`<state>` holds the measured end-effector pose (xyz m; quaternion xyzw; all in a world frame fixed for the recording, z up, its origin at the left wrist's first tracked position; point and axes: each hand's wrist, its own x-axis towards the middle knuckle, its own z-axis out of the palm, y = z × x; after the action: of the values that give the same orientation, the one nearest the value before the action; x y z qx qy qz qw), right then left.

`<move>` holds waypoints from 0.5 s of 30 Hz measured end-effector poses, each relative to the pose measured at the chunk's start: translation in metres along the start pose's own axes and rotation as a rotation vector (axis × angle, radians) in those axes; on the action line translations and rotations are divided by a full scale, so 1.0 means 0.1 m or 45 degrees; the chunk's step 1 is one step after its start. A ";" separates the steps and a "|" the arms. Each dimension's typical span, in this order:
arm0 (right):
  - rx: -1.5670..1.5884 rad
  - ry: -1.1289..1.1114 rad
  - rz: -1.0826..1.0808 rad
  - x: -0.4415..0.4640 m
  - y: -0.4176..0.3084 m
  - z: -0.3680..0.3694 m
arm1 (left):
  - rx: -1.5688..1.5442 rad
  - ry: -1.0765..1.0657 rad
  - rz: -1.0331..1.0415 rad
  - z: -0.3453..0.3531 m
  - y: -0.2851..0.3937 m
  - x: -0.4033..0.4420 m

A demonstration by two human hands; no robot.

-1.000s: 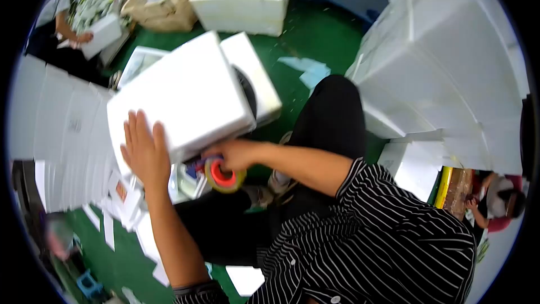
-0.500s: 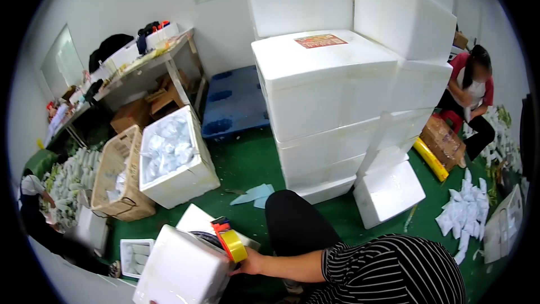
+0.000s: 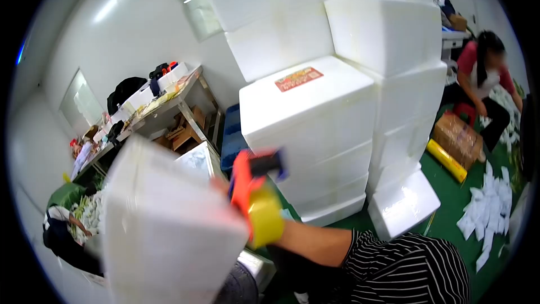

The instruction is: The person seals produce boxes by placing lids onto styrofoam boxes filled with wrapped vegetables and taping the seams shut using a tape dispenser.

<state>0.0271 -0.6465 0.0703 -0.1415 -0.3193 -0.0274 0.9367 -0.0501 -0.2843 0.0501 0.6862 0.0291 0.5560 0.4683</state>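
Note:
A white foam box [image 3: 169, 225], blurred by motion, is lifted and tilted close in front of me. My right hand [image 3: 220, 184] is at its right side, mostly hidden behind a red tape dispenser [image 3: 242, 177] with a roll of yellow tape [image 3: 265, 215]. The hand is closed on the dispenser, with fingertips showing beyond it near the box's edge. My left hand is out of sight. Below the raised box, a dark round object [image 3: 239, 287] shows in part.
Stacked white foam boxes [image 3: 309, 112] stand ahead, one with a red label. A white box [image 3: 402, 205] leans at their base. White packets [image 3: 489, 211], a yellow roll [image 3: 447, 160] and a carton [image 3: 458, 139] lie rightward near a seated person [image 3: 481, 79]. Another person [image 3: 59, 231] bends at left.
The foam box has risen from low near the floor, along with the tape dispenser and my right hand. My view has tilted, and the box now covers the bins on the left.

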 end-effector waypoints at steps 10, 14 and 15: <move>-0.135 0.237 -0.112 -1.46 -0.96 0.27 | -0.809 -1.417 -0.176 3.17 2.13 0.05; 0.365 0.329 0.364 -2.15 -0.47 -0.23 | -0.292 -1.545 -0.097 2.42 1.04 -0.65; 0.584 0.385 0.511 -2.24 -0.33 -0.42 | -0.072 -1.588 -0.274 2.17 0.53 -0.75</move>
<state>-0.1303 -0.6984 -0.0892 0.0187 -0.1404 0.2094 0.9675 0.0673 -0.4880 0.0432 0.8617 -0.1951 0.0020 0.4684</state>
